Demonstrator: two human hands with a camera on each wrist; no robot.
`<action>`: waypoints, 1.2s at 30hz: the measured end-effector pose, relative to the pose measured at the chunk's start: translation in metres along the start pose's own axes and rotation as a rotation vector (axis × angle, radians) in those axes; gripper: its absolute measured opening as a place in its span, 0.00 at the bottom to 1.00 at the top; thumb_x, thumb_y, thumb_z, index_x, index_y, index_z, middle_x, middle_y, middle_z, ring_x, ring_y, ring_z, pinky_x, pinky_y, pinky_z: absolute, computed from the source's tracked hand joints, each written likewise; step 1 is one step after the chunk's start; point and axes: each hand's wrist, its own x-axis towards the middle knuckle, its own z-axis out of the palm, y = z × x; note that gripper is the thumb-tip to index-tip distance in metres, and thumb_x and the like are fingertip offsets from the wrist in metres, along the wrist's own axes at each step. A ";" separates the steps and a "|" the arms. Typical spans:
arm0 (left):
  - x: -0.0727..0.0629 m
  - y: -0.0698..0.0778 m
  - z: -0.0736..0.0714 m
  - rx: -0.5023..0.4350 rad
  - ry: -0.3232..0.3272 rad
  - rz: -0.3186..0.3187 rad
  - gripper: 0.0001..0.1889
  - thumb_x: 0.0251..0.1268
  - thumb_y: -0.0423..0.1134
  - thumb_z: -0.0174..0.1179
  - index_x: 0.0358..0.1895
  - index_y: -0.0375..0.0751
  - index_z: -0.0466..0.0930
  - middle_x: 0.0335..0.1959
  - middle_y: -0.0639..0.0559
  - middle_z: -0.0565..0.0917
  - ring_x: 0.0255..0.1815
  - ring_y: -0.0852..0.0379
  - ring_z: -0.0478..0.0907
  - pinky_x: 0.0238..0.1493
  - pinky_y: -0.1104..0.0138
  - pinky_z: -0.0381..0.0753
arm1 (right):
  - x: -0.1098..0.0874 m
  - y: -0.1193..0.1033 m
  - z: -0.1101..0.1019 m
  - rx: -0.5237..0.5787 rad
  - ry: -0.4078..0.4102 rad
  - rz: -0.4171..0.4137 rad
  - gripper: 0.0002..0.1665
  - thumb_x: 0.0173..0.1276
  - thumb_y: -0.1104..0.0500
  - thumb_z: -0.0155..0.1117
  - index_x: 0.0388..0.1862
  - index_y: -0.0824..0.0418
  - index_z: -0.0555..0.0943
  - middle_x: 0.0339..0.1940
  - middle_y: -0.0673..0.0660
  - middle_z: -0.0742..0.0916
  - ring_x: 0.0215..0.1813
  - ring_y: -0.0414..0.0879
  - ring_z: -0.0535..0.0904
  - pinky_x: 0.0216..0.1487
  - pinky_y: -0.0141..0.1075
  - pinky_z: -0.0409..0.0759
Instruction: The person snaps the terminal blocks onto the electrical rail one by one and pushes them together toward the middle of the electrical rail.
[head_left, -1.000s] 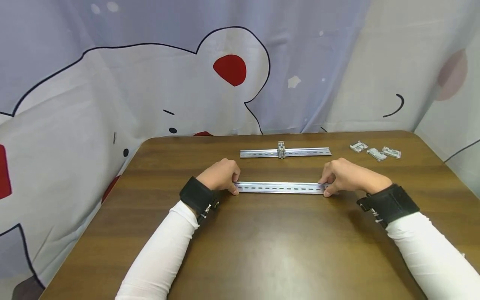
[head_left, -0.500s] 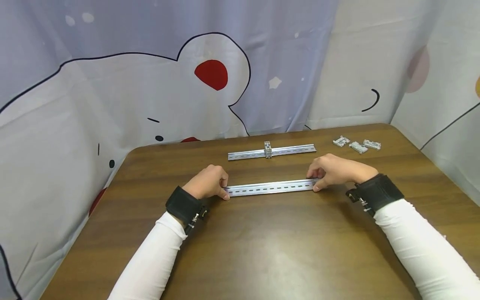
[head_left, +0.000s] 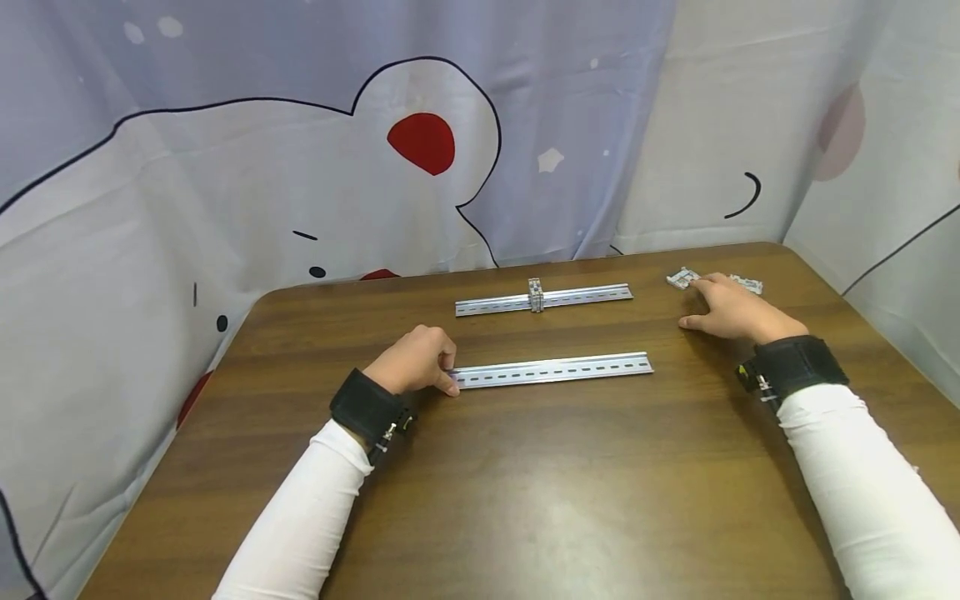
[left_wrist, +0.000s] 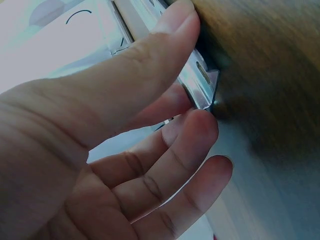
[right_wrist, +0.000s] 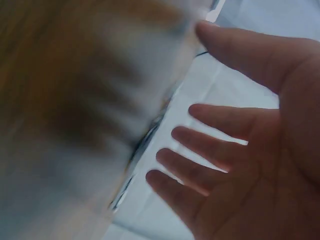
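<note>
Wood-grain table point(head_left: 540, 483), curtain point(head_left: 262, 192) behind.
I see the left hand point(head_left: 415, 360) pinching a slotted rail point(head_left: 555, 371); the empty right hand point(head_left: 738, 310), fingers extended, hovers by pale parts point(head_left: 682, 278), any lettering illegible.

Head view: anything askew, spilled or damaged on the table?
Nothing stands out. The near rail, pinched by the left hand, slants slightly in frame, but so does the far rail. The pale parts by the right hand are too small to check for damage.
</note>
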 end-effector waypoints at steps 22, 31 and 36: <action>-0.004 0.001 -0.003 -0.020 -0.004 0.018 0.17 0.41 0.44 0.79 0.18 0.44 0.77 0.20 0.56 0.73 0.26 0.59 0.68 0.27 0.68 0.67 | -0.008 0.013 -0.009 0.004 0.046 0.035 0.23 0.55 0.64 0.72 0.49 0.73 0.80 0.35 0.64 0.85 0.41 0.60 0.80 0.44 0.55 0.75; -0.004 0.006 0.003 -0.055 -0.017 0.094 0.18 0.41 0.45 0.79 0.19 0.45 0.76 0.19 0.59 0.72 0.24 0.61 0.66 0.27 0.69 0.66 | -0.009 0.008 -0.009 0.133 -0.007 0.055 0.30 0.51 0.59 0.77 0.49 0.75 0.79 0.35 0.64 0.87 0.43 0.61 0.81 0.56 0.64 0.59; -0.005 0.011 0.003 -0.007 -0.026 0.085 0.17 0.43 0.46 0.78 0.23 0.44 0.78 0.22 0.55 0.76 0.25 0.60 0.70 0.28 0.68 0.69 | -0.010 -0.001 -0.015 0.133 -0.027 0.055 0.23 0.49 0.56 0.79 0.40 0.68 0.83 0.28 0.53 0.86 0.36 0.53 0.78 0.53 0.61 0.59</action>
